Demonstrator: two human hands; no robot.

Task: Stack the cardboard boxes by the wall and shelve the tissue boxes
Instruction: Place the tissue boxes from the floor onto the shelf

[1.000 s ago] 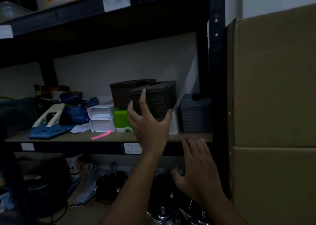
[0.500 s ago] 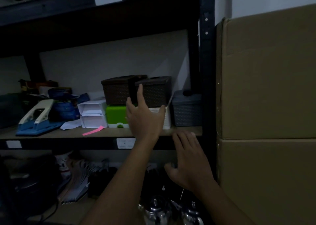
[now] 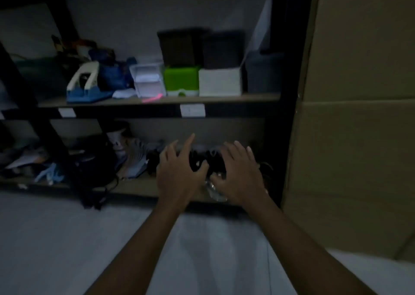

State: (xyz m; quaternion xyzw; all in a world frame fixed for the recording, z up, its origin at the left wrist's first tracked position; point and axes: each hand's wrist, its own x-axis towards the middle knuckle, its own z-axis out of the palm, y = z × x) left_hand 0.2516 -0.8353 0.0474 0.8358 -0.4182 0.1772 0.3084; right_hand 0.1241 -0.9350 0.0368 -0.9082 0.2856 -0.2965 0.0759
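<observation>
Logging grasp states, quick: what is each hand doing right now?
Left hand: open, fingers spread, holding nothing.
Right hand: open, holding nothing.

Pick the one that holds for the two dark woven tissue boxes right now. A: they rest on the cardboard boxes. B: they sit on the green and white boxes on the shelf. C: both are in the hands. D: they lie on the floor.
B: the two dark tissue boxes sit side by side on the green box and white box.
</observation>
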